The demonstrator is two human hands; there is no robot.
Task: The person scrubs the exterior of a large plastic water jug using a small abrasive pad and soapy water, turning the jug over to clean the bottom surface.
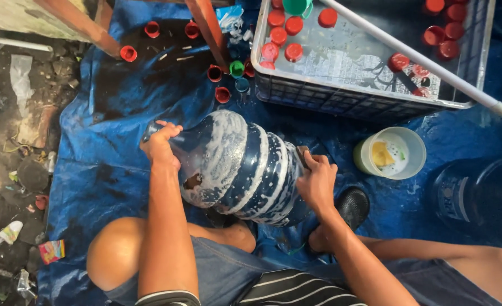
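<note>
A large dark blue water jug (239, 167), ribbed and round-bodied, lay on its side across a wrinkled blue tarp (103, 153) on the ground, just in front of the seated person's knees. Its plastic shell was streaked and foamy with white soap suds that ran in bands along the ribs. The left hand (160, 144) was curled around the narrow neck end of the jug, fingers wrapped over it and holding it steady. The right hand (317, 180) was closed on a small brownish scrubber (303, 154) and pressed it against the wide end of the jug; what the scrubber was made of could not be told. Just beside that hand stood a round pale green tub (391, 153) with a white inside, holding a yellow sponge in cloudy water. Behind the jug sat a grey slatted plastic crate (347, 99), wet on its floor and dotted with round red bottle caps (278, 35); a white pipe (421, 59) lay slanted across it. More red caps, one green and one blue, were scattered on the tarp near the crate. A second dark jug (477, 198) stood at the right edge.
</note>
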